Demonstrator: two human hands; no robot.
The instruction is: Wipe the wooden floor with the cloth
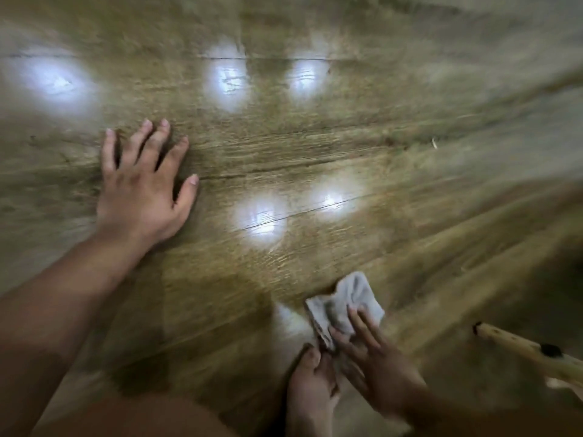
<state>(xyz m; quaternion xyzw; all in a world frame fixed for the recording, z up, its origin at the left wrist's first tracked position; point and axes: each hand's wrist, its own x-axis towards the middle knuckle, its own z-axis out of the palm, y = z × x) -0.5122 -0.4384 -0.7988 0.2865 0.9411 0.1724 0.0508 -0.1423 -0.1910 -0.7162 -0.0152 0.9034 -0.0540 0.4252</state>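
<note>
The wooden floor (315, 146) fills the head view, brown planks with bright light reflections. A crumpled grey cloth (347, 299) lies on the floor at the lower right. My right hand (375, 364) presses its fingers down on the near part of the cloth, holding it against the planks. My left hand (142, 187) rests flat on the floor at the left, fingers spread, nothing in it. The picture is blurred by motion toward the right edge.
A bare foot (310, 392) sits on the floor just left of my right hand, touching the cloth's near edge. A pale wooden piece with dark spots (530, 354) sticks in from the lower right. A knee (148, 417) shows at the bottom edge.
</note>
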